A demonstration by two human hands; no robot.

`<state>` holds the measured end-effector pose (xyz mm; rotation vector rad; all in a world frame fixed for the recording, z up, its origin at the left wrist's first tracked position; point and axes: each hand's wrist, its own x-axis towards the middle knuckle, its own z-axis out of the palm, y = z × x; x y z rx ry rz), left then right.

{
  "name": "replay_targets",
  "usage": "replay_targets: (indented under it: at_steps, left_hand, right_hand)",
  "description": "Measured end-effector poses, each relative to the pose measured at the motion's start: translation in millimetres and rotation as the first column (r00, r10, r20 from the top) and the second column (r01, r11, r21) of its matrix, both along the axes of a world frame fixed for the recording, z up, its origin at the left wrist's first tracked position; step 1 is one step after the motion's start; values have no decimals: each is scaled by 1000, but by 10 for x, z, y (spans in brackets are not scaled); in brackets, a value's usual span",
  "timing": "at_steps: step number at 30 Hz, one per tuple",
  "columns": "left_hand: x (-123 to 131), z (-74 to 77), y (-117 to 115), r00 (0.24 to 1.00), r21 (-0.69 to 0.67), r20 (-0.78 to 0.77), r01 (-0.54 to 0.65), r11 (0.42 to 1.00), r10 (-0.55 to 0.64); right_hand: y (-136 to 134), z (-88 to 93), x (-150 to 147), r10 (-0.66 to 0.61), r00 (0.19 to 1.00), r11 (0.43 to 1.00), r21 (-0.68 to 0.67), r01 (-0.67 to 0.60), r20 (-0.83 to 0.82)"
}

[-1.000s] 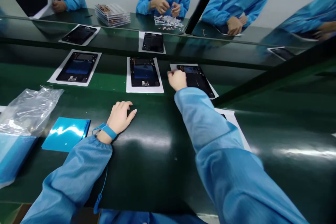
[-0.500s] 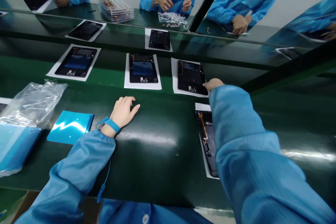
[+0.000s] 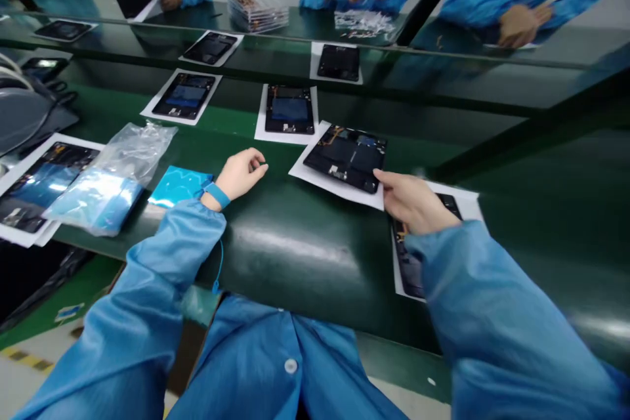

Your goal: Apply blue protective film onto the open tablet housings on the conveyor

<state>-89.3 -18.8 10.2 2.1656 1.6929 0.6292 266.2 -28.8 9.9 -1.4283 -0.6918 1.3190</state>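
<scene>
The right hand (image 3: 413, 200) is closed on the near right corner of a white paper sheet (image 3: 315, 176), with the thumb on top of the paper. On this sheet lies a black flat tablet with its inner parts uncovered (image 3: 347, 157). Sheet and tablet lie turned at an angle on the dark green glossy surface (image 3: 295, 256), at its far edge, just before the lighter green belt (image 3: 231, 123).

The left hand (image 3: 241, 174) rests on the surface, well apart from the sheet. Its fingers are loosely bent and grip nothing that I can see. A blue wrist strap (image 3: 217, 195) goes around this wrist.

Just left of the left hand lies a shiny cyan film sheet (image 3: 177, 185), and beside it a clear plastic bag (image 3: 118, 174). A second dark tablet on white paper (image 3: 408, 266) lies partly under the right forearm.
</scene>
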Motion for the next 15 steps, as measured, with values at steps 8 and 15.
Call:
replay_targets:
  at_steps: [8,15]
  left_hand:
    - [-1162,220,-574,912,-207,-275,-365,908,304]
    - [-1345,273,-556,972,-433,-33,-224,873,233]
  right_hand:
    - [-1419,-93,-125,292,956,927,-236,-290,-27]
    - [-1463,-274,64,426,693,894,-154,-420,582]
